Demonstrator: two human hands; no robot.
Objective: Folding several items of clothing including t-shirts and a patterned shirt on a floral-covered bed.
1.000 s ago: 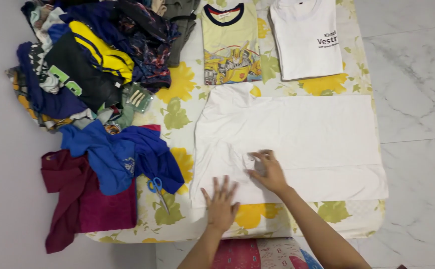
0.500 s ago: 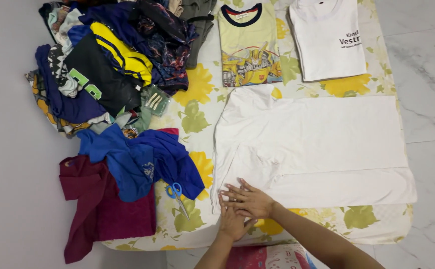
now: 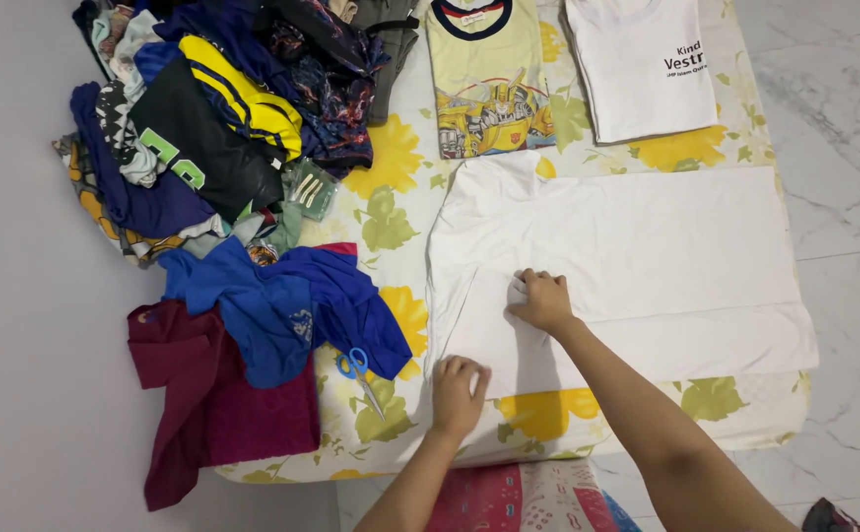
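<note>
— White shirt [image 3: 637, 246] first: where does it lie, and how much of it shows?

— Spread flat across the flower-print sheet [image 3: 391, 163], filling the right half of the mattress. Its near edge is doubled back into a long strip. The neck and front are out of sight, so I cannot tell which face is up.

— What else is cut off or hard to read?

— A yellow cartoon-print shirt [image 3: 484, 84] and a folded white shirt [image 3: 642, 69] lie beyond it, both cropped by the top edge. The heap of dark clothes [image 3: 213, 118] at the far left is too tangled to sort piece by piece. A patterned red cloth [image 3: 509, 502] below the mattress is half covered by the arms.

— Any containers?

— None that I can see; everything lies loose on the sheet. A blue shirt [image 3: 272, 305] overlaps a maroon garment [image 3: 213, 404], and blue-handled scissors [image 3: 359, 369] lie just beside the blue shirt's edge.

— And the fingers?

— The left hand [image 3: 457, 394] is curled, fingertips bunched on the white shirt's near left corner; whether they pinch the cloth or only press it, I cannot tell. The right hand [image 3: 543, 300] sits further in, fingers bent and gathered around a small fold of the white fabric, gripping it.
</note>
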